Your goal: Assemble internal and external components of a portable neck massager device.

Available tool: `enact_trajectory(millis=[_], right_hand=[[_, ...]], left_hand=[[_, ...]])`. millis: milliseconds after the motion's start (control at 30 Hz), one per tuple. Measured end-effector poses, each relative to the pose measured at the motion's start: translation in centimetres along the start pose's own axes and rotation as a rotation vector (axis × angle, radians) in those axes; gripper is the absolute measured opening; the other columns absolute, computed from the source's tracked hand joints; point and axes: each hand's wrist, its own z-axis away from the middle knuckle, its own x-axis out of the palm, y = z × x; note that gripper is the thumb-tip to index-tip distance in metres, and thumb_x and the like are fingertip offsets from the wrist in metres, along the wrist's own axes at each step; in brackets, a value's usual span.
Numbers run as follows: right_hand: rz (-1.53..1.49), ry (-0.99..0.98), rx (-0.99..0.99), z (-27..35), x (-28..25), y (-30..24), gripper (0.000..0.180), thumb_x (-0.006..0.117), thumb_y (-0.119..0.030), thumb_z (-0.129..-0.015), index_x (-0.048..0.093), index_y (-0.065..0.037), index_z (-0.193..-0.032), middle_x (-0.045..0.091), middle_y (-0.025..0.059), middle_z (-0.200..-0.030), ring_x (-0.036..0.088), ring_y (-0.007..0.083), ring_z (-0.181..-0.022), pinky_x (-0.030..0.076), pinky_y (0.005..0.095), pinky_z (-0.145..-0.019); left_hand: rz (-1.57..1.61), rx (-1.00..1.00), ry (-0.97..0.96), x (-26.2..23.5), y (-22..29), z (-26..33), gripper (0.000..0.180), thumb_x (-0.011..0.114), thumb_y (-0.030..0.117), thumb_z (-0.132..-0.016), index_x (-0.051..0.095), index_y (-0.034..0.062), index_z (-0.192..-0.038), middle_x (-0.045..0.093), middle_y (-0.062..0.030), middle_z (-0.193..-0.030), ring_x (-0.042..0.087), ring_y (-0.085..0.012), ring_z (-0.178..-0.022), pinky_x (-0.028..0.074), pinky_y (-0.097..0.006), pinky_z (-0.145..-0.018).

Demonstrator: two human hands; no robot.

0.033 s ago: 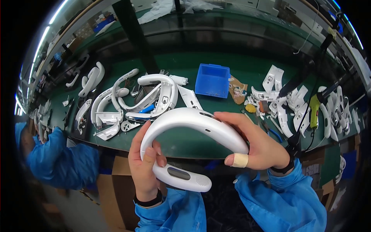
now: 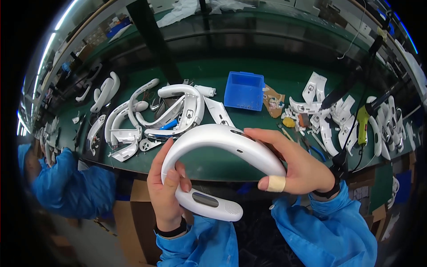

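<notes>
A white, curved neck fan [image 2: 209,135] is held up in front of me, over the near edge of the bench. My left hand [image 2: 164,189] is closed around its left bend, the thumb and fingertips on the inner side. Below that hand, the fan's lower end shows a dark oval window and a patch of small holes. On the other arm my right hand [image 2: 307,171] grips the end, fingers over the top and a taped thumb underneath. A small slot and a dark oval inset show on the upper arm, near my right fingertips.
Behind the fan, white neck fan shells [image 2: 180,107] lie heaped on the green bench [image 2: 262,155]. A blue bin [image 2: 243,91] stands further back. To the right are loose white parts [image 2: 327,133], pliers [image 2: 315,150] and a green-yellow power tool [image 2: 362,127]. A co-worker's blue sleeve [image 2: 75,182] is at left.
</notes>
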Motion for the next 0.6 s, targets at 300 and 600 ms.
enact_trajectory(millis=[300, 600], right_hand=[[-0.177, 0.043, 0.042, 0.0, 1.4, 0.8, 0.064, 0.069, -0.016, -0.091, 0.044, -0.004, -0.149, 0.055, 0.0171, -0.137, 0.059, 0.0286, -0.118, 0.046, 0.0374, -0.1], [-0.319, 0.146, 0.221, 2.6, 2.1, 1.1, 0.063, 0.069, -0.019, -0.094, 0.044, -0.001, -0.148, 0.057, 0.0126, -0.125, 0.058, 0.0182, -0.099, 0.048, 0.0311, -0.088]], left_hand=[[-0.016, -0.043, -0.02, -0.3, 0.5, 0.0, 0.075, 0.077, 0.037, -0.092, 0.047, 0.0, -0.15, 0.061, -0.0041, -0.087, 0.054, -0.0051, -0.061, 0.044, -0.018, -0.054], [-0.089, -0.175, -0.085, 0.4, 1.1, 0.6, 0.069, 0.076, 0.035, -0.093, 0.051, 0.0025, -0.148, 0.061, -0.0025, -0.086, 0.053, -0.0045, -0.06, 0.043, -0.017, -0.056]])
